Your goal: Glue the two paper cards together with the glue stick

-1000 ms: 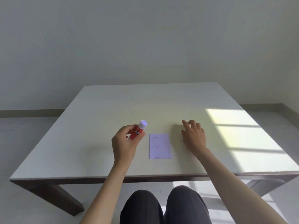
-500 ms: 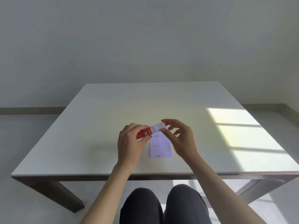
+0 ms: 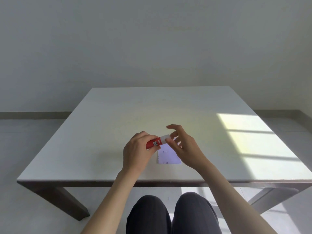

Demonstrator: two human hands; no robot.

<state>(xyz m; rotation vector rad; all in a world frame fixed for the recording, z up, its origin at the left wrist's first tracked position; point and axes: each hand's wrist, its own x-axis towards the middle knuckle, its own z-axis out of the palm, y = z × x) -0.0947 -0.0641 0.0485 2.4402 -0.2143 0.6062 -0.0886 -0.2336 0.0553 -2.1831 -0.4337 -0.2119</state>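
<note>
At frame centre, the left hand is gripping the red glue stick while the right hand is pinching its white cap. Cards are lying underneath on the surface, seemingly unglued; uncapping, gluing and pressing remain.

The glue stick hangs between both hands above the paper card on the table.
</note>
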